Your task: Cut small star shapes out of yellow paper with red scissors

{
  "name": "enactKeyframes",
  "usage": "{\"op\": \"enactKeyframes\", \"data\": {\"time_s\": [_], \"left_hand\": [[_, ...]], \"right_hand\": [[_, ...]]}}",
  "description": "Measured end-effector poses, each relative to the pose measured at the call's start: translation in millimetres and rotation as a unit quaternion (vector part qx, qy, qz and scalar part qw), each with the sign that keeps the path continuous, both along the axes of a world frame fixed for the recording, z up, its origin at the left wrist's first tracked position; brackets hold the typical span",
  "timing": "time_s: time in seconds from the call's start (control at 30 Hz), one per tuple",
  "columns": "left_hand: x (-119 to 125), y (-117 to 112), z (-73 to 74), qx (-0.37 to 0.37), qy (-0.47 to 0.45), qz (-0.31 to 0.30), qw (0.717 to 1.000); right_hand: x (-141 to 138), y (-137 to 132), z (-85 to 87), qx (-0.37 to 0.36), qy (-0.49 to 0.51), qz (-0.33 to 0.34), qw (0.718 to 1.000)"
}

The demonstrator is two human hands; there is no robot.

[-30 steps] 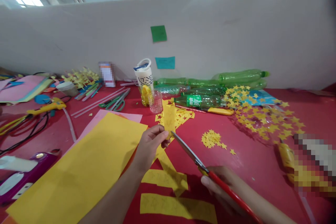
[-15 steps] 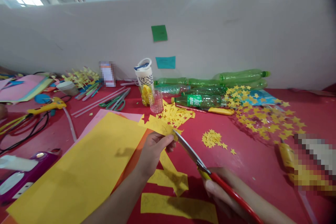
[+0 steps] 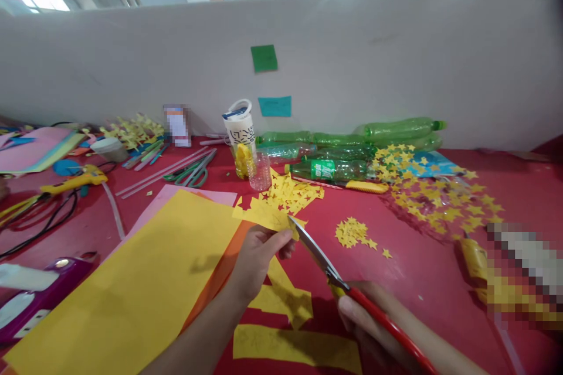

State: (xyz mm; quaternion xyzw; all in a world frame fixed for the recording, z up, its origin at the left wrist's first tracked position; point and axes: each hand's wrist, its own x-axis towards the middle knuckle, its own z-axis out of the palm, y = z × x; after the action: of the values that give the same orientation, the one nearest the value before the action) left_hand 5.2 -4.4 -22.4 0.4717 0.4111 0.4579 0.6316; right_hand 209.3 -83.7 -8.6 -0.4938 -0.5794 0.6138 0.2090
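Note:
Between the thumb and fingers of my left hand [image 3: 257, 261] is a strip of yellow paper [image 3: 264, 214] with star shapes cut from its edge. My right hand [image 3: 365, 310] grips the red-handled scissors [image 3: 316, 252], whose blade tips meet the strip right by my left thumb. Under and below my hands lie further yellow paper strips [image 3: 294, 347]. A small heap of cut yellow stars [image 3: 352, 232] sits to the right of the blades. Behind the strip is a pile of yellow scraps with star-shaped holes [image 3: 292, 190].
Large yellow sheets [image 3: 145, 281] lie at the left beside a purple power strip [image 3: 53, 293] and a yellow glue gun [image 3: 79, 179]. Green plastic bottles [image 3: 338, 170], a white cup [image 3: 240, 126] and a yellow cutter [image 3: 367, 187] stand or lie behind. Many stars [image 3: 448, 205] spread at the right.
The whole view has shifted slightly. My hands, the strip and the scissors keep nearly the same places, with the blade tips still at the strip.

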Motion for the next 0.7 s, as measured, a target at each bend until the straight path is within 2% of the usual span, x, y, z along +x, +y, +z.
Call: {"op": "enactKeyframes", "data": {"time_s": [0.1,0.27,0.5,0.7], "left_hand": [[0.0,0.0,0.1,0.000,0.001,0.001,1.000],[-0.9,0.6,0.3,-0.007,-0.004,0.001,1.000],[-2.0,0.4,-0.7,-0.004,-0.005,0.001,1.000],[-3.3,2.6,3.0,0.026,-0.024,0.023,0.999]], "right_hand": [[-1.7,-0.5,0.3,-0.036,-0.009,-0.015,0.999],[-0.6,1.0,-2.3,0.000,-0.013,-0.022,1.000],[0.6,0.6,0.8,-0.018,-0.018,-0.017,1.000],[-1.1,-2.8,5.6,-0.053,-0.052,-0.044,0.996]]}}
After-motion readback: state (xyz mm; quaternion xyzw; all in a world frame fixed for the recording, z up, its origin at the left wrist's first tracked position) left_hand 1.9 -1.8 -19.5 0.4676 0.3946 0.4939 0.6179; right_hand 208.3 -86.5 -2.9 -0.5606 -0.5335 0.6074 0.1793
